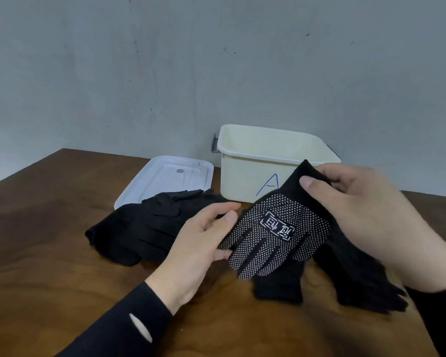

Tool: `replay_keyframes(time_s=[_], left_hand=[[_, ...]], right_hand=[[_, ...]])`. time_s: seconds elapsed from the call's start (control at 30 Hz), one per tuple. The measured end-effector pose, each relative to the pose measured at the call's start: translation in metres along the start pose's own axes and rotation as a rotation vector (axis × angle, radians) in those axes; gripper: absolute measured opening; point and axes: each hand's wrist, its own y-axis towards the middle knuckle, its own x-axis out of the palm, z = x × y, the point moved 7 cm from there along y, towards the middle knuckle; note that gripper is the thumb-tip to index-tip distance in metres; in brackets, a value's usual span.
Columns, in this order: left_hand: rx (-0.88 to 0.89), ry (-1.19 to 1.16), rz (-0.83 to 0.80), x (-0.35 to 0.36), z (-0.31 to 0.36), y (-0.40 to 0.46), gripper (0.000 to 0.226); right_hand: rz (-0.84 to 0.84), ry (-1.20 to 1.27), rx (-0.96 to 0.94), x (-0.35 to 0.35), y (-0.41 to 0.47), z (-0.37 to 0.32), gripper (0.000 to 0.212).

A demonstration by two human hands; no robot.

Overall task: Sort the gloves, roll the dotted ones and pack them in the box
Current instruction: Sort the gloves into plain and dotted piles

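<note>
A black glove with white dots (276, 233) and a white printed mark hangs above the table, palm side towards me. My right hand (366, 222) pinches its cuff at the top, thumb on the front. My left hand (198, 248) holds its finger end between thumb and fingers. Under it lie more black gloves (358, 284), partly hidden by my right arm. A pile of plain black gloves (144, 228) rests on the table to the left. The cream box (245, 173), marked with a blue "A", stands open behind the gloves.
The box's white lid (165, 179) lies flat to the left of the box, partly under the plain pile. The brown wooden table (49, 240) meets a grey wall at the back. A grey handle (213, 145) sticks out on the box's left side.
</note>
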Motion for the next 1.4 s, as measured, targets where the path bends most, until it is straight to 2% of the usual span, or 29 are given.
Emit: replay_keyframes(time_s=[0.07,0.13,0.37,0.47,0.57,0.7,0.8,0.9,0.97,1.03,1.1,1.23,1.4], left_hand=[[0.121,0.246,0.118,-0.008,0.006,0.002,0.017],[0.214,0.358,0.208,-0.014,0.013,0.000,0.015],[0.281,0.320,0.370,-0.034,0.021,0.001,0.018],[0.267,0.316,0.396,-0.038,0.020,0.001,0.017],[0.269,0.360,0.382,-0.035,0.020,0.001,0.017],[0.274,0.464,0.322,-0.025,0.019,-0.001,0.016],[0.269,0.602,0.232,-0.018,0.015,0.000,0.015],[0.275,0.869,0.025,-0.001,0.007,0.000,0.017],[0.285,1.051,-0.167,0.014,-0.005,0.000,0.022],[0.287,1.193,-0.334,0.028,-0.021,-0.002,0.027],[0.292,1.228,-0.378,0.030,-0.026,-0.004,0.030],[0.353,1.178,-0.241,0.023,-0.003,-0.004,0.027],[0.366,1.137,0.370,-0.048,0.041,0.009,0.015]], right_hand=[[-0.104,-0.102,0.018,-0.005,0.009,-0.003,0.023],[-0.142,-0.173,0.017,-0.009,0.022,-0.001,0.024],[0.217,-0.210,-0.162,-0.032,0.055,-0.007,0.022],[0.196,-0.210,-0.169,-0.011,0.030,0.006,0.014],[0.056,-0.287,-0.215,0.039,-0.012,0.045,0.021],[-0.274,-0.378,-0.144,0.094,-0.046,0.092,0.039],[-0.347,-0.392,-0.129,0.095,-0.048,0.096,0.047],[-0.445,-0.375,-0.100,0.093,-0.050,0.096,0.058],[-0.356,-0.288,-0.083,0.085,-0.045,0.093,0.047],[-0.164,-0.219,-0.102,0.073,-0.037,0.093,0.028],[-0.040,-0.196,-0.107,0.072,-0.028,0.094,0.020],[-0.100,-0.205,-0.075,0.090,-0.024,0.098,0.016],[-0.169,-0.159,-0.001,0.090,-0.026,0.100,0.016]])
